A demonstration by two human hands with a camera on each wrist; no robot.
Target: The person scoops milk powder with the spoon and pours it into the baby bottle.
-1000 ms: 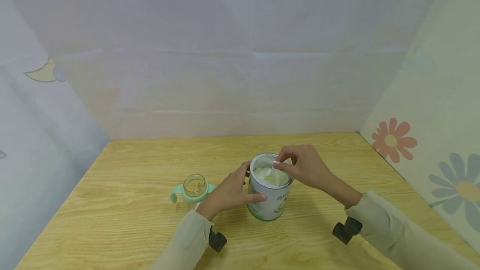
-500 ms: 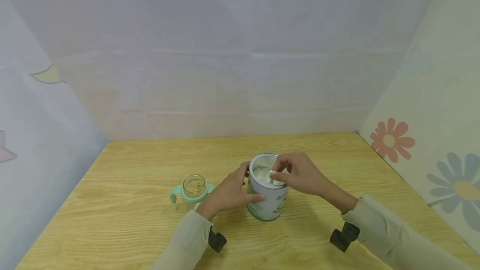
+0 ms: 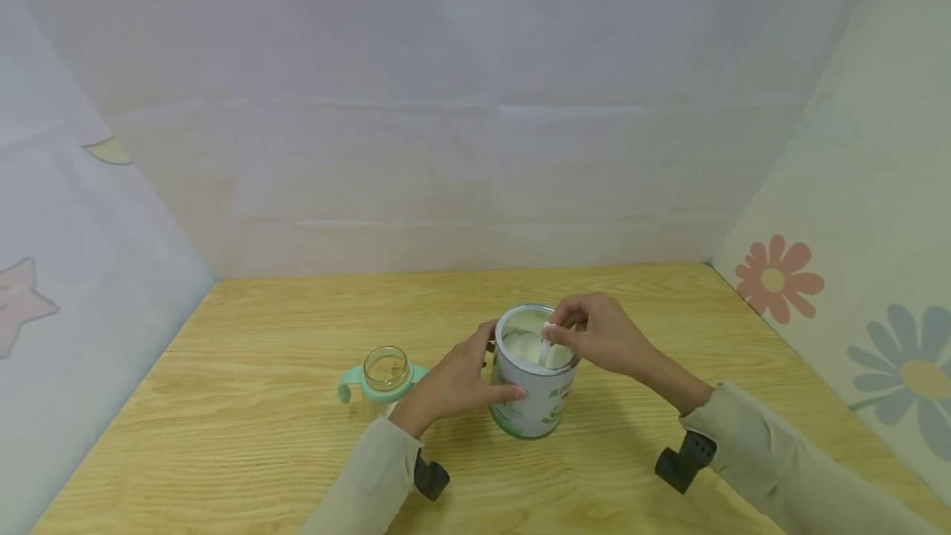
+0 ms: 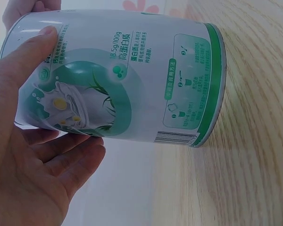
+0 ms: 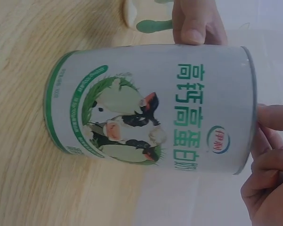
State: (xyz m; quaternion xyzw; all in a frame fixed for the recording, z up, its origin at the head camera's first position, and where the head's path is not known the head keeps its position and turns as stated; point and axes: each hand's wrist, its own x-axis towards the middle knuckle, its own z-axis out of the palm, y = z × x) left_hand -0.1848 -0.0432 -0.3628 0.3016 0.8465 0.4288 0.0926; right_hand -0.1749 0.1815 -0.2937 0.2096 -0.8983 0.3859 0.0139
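A white and green milk powder can (image 3: pixel 529 403) stands upright on the table, its top uncovered and pale powder (image 3: pixel 523 344) visible inside. My left hand (image 3: pixel 462 376) grips the can from its left side, thumb across the front and fingers around the back. Over the rim, my right hand (image 3: pixel 605 338) pinches the white handle of a scoop (image 3: pixel 546 352) between thumb and fingers. The scoop's lower end is down in the can, hidden from sight. In the right wrist view, the can's wall (image 5: pixel 217 94) conceals the scoop, and the right fingers (image 5: pixel 269 165) show beside the rim.
Left of the can, a baby bottle (image 3: pixel 385 395) stands without a lid, with an amber-tinted neck and mint green handles; my left forearm partly covers it. The wooden table (image 3: pixel 282 353) meets cloth walls at the back and sides.
My right hand dipped lower into the can, then rose slightly with the scoop, whose handle now stands more upright. The left hand stays on the can.
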